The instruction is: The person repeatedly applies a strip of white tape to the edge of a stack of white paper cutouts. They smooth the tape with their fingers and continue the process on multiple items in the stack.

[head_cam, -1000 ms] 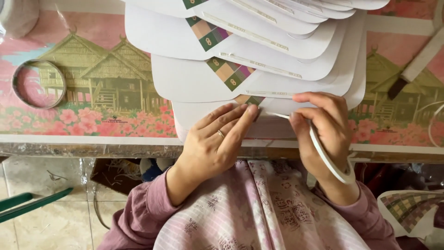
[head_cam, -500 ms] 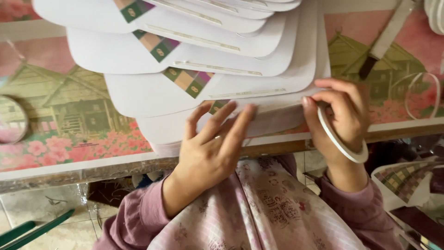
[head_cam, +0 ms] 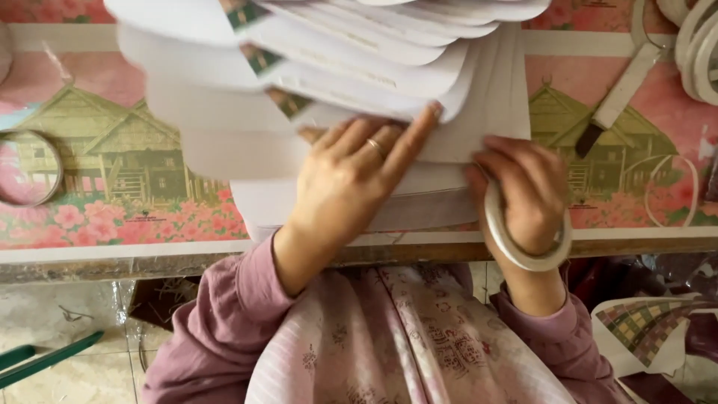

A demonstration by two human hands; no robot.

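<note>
Left hand (head_cam: 351, 179) lies flat on the fanned stack of white card sheets (head_cam: 359, 82), fingers (head_cam: 407, 142) together and stretched out, tips pointing up-right — pressing, not gripping. The sheets lie under the palm and spread away beyond the fingertips, overlapping like shingles; long axis runs approx. left-right along the table (head_cam: 112, 194), rounded corners to the right.

Right hand (head_cam: 523, 194) sits just beside the stack's right lower corner, fingers curled onto the sheet edge; whether they pinch it I can't tell. A white tape roll (head_cam: 523, 251) rings that wrist.

Stack's near edge overhangs the table's front edge at the lap. Open room left of the left-hand fingers, w/ a tape ring (head_cam: 30, 168) further left. Right of the right-hand fingers — a knife (head_cam: 613, 101), well apart.
</note>
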